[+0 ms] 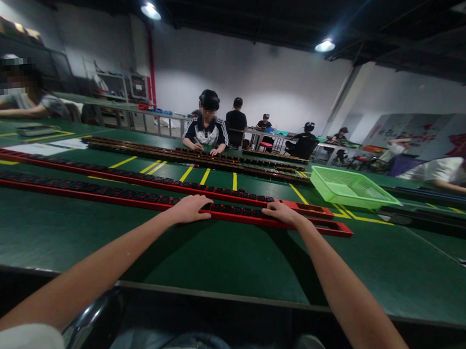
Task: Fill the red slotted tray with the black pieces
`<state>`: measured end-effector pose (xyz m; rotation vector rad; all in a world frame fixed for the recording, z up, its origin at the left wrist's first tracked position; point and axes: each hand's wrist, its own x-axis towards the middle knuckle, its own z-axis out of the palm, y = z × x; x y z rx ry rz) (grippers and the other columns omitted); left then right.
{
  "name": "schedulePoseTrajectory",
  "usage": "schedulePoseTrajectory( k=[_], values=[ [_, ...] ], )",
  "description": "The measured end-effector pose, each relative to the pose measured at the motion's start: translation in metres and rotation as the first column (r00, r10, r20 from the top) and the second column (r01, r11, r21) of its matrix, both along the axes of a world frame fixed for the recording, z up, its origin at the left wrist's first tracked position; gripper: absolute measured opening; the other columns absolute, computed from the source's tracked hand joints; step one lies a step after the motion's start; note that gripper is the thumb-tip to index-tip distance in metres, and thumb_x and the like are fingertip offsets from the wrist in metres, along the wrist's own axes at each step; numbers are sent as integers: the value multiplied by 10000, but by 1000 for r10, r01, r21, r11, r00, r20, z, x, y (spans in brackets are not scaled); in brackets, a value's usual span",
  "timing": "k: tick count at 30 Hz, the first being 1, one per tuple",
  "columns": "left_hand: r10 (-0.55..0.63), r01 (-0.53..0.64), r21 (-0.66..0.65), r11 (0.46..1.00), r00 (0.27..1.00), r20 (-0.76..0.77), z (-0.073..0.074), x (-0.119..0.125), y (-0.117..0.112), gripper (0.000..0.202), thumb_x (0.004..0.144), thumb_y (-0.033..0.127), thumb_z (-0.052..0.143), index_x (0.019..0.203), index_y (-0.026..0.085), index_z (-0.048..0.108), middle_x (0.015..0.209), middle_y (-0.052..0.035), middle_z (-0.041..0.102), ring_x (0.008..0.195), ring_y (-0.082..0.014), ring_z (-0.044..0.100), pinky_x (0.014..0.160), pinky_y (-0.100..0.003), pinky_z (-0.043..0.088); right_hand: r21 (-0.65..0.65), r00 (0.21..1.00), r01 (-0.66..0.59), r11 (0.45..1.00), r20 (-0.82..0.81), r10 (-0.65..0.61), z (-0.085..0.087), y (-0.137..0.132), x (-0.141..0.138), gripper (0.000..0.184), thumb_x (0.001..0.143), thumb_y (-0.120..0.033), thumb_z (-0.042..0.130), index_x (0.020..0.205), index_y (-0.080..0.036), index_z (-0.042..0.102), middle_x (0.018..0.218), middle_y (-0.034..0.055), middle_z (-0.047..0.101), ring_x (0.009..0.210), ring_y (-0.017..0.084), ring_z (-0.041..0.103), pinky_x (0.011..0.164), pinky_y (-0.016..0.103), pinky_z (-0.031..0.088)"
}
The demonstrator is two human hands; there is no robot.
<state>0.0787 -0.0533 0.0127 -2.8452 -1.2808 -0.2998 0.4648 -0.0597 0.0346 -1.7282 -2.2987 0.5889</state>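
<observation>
Two long red trays, narrow like rails, lie side by side across the green table; a row of small black parts fills most of each. My left hand (191, 208) is closed over the near red tray (228, 216), thumb along its front wall and fingers reaching across the top. Further right, my right hand (281, 212) is curled on the same tray, with its fingertips at the last of the black parts. Beyond lies the far red tray (170, 187), untouched by either hand. What lies under my fingers is hidden.
A light green plastic basket (354, 190) stands right of the trays. Long dark brown strips (155, 152) lie behind them, before a seated co-worker (208, 125). White papers (47, 148) rest at the left. The table's near edge (225, 298) runs before my lap.
</observation>
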Motion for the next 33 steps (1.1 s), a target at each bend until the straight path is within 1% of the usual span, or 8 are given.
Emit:
schedulePoseTrajectory(
  k=[4, 10, 13, 28, 33],
  values=[
    [-6, 6, 1, 1000, 1000, 2, 0, 0, 0, 556, 917, 545, 524, 1360, 209, 532, 1241, -103, 633, 1129, -268, 596, 945, -350, 436, 8, 1000, -2, 1000, -6, 2, -1, 1, 0, 464, 850, -652, 515, 766, -196, 517, 778, 29, 581, 711, 182, 531, 626, 294, 369],
    [-4, 3, 5, 1000, 1000, 16, -5, -2, 5, 559, 904, 565, 528, 1354, 235, 538, 1247, -93, 634, 1141, -267, 591, 950, -348, 435, 18, 1000, -3, 1000, -1, 3, -3, 2, 0, 460, 848, -646, 521, 774, -192, 534, 772, 23, 579, 698, 173, 523, 624, 292, 373],
    [-10, 10, 1, 1000, 1000, 17, -6, -2, 6, 570, 902, 569, 526, 1356, 224, 537, 1245, -99, 634, 1133, -274, 591, 943, -360, 440, 16, 1000, 2, 1000, 1, -2, -2, 2, 0, 452, 852, -637, 519, 776, -192, 542, 771, 26, 581, 701, 176, 525, 627, 293, 374],
    [-3, 3, -1, 1000, 1000, 1, 1, 0, 0, 558, 910, 546, 533, 1355, 210, 539, 1232, -95, 638, 1116, -271, 596, 923, -344, 441, -17, 1000, -14, 1000, -28, 14, -4, 4, -2, 366, 868, -546, 522, 803, -189, 570, 832, 31, 599, 740, 178, 545, 667, 296, 389],
    [-5, 5, 0, 1000, 1000, -1, 0, 0, 1, 565, 913, 551, 528, 1358, 203, 535, 1238, -96, 634, 1118, -268, 593, 925, -343, 441, -13, 999, -10, 1000, -33, 10, -3, 3, -3, 369, 863, -549, 522, 793, -189, 567, 824, 30, 599, 738, 176, 541, 671, 292, 391]
  ],
)
